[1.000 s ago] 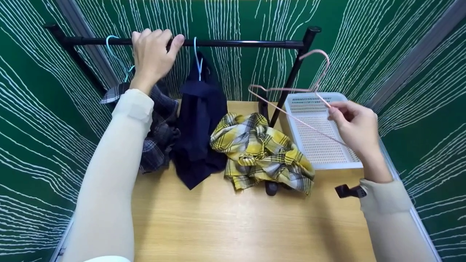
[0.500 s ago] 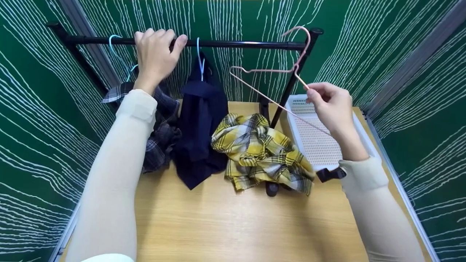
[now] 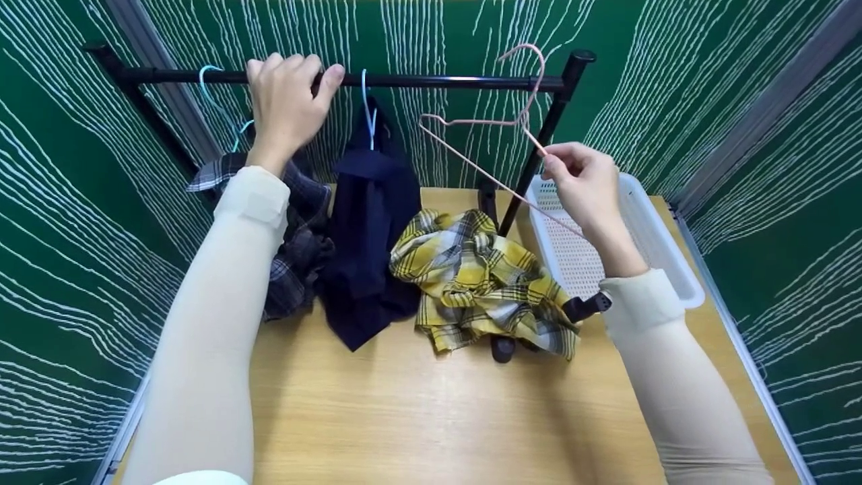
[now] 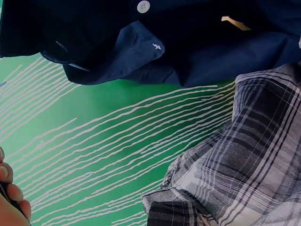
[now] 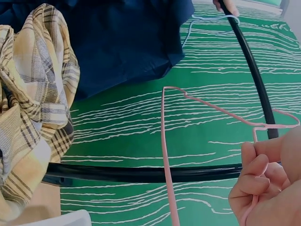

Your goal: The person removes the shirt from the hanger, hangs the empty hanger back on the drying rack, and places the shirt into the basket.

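Observation:
My left hand grips the black rack's top bar between two light blue hangers. At the right end of the bar, my right hand pinches a pink wire hanger by its shoulder. The pink hook overlaps the bar in the head view, and no garment is on this hanger. A navy shirt hangs from one blue hanger. Left of it, partly hidden by my arm, a dark plaid shirt hangs from the other. A yellow plaid shirt lies crumpled below the pink hanger.
A white perforated basket stands on the wooden table at the right, partly behind my right forearm. The rack's right post rises beside it. Green walls with white streaks enclose the table on the sides and back.
My right hand has carried the pink hanger left and upward, from over the basket to the bar's right end. My left hand has stayed on the bar.

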A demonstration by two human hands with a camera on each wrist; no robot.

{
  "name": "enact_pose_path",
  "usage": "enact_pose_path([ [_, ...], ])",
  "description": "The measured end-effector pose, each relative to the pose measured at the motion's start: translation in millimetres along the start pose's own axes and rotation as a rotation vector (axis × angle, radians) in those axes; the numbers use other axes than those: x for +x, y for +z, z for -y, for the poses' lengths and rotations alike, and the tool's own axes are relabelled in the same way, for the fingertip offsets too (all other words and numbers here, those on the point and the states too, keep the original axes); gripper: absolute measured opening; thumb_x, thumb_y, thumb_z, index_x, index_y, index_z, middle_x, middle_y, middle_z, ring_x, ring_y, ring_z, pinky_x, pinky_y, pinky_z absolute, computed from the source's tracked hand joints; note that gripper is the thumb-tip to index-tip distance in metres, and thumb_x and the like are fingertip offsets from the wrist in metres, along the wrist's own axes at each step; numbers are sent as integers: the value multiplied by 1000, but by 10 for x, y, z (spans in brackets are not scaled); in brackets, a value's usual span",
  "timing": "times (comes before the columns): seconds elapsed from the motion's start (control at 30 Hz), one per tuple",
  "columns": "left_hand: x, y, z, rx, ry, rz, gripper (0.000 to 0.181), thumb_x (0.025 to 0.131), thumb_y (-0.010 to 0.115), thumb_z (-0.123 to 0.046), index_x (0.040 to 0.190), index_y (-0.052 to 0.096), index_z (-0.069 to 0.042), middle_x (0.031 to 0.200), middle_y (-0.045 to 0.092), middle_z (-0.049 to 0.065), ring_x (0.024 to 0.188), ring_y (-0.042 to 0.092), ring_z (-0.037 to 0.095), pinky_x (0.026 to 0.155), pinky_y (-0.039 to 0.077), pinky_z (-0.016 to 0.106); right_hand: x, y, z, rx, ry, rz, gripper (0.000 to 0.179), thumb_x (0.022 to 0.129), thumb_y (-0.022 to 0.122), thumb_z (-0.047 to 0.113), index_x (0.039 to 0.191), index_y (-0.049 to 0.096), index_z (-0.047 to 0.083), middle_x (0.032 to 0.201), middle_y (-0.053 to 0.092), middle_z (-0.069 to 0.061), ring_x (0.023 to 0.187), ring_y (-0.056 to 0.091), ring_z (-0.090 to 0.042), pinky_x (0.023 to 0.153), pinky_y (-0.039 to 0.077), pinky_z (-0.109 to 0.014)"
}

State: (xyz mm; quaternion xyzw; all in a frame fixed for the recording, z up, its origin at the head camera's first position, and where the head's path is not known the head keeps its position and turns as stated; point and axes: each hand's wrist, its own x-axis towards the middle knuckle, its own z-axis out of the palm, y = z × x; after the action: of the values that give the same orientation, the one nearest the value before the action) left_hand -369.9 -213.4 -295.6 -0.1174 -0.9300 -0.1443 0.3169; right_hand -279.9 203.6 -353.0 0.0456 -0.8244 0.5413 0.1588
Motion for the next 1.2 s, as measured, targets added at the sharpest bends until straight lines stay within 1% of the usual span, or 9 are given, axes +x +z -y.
enact_pose_path([
  [0.1,1,-2,0,0,-3,3,67,109,34,-66,88,57,-6,88,62,14,90,51,39,96,30,51,9,47,-39,13,5,-8,18,105,66,13,114,77,2,86,73,1,78,66,-9,66,47,-18],
  [0.27,-4,-7,2,-2,-5,3,65,109,35,-65,88,57,-7,88,61,13,89,49,38,96,30,50,0,137,-116,-10,17,-17,18,106,64,13,113,77,4,86,71,3,78,64,-9,66,46,-19],
  [0.43,-14,-9,-4,-1,-7,16,68,109,32,-66,89,57,-7,88,60,13,89,48,37,95,29,49,-18,196,-185,-30,25,-21,18,106,63,14,113,78,6,87,71,2,78,63,-10,64,46,-19],
  [0.63,-13,-10,-12,-1,-8,18,68,109,32,-67,90,58,-6,88,60,12,88,48,37,95,28,48,-29,234,-251,-36,7,-19,21,106,62,12,116,76,0,86,70,2,77,63,-8,66,47,-19],
  [0.73,-12,-13,-12,1,-8,16,68,109,32,-66,90,58,-6,88,60,12,88,48,37,95,28,48,-28,248,-285,-45,-2,-17,22,106,62,12,117,76,0,86,70,0,75,62,-7,66,47,-19],
  [0.8,-15,-11,-9,0,-8,16,68,109,32,-66,91,59,-6,88,60,13,88,48,37,95,28,48,-29,260,-317,-48,-4,-15,22,106,62,13,118,76,1,87,71,-3,72,60,-6,64,46,-18],
  [0.97,-15,-8,-4,-2,-6,11,67,109,32,-66,91,58,-6,87,58,12,88,47,37,95,28,48,-21,277,-373,-23,-6,-5,24,107,62,15,120,76,0,90,72,-9,67,60,-6,61,48,-16],
  [1.03,-17,-10,-2,2,-8,9,67,109,32,-66,90,56,-7,85,56,11,88,47,38,95,28,49,-18,278,-382,-13,-9,0,24,107,62,15,120,75,-1,91,73,-12,68,61,-6,62,50,-16],
  [1.2,-16,-11,-5,2,-9,13,66,109,32,-67,89,55,-8,85,55,10,88,47,37,96,29,49,-15,260,-402,-22,-15,-1,24,107,61,14,118,75,-2,92,74,-13,69,62,-7,64,51,-18],
])
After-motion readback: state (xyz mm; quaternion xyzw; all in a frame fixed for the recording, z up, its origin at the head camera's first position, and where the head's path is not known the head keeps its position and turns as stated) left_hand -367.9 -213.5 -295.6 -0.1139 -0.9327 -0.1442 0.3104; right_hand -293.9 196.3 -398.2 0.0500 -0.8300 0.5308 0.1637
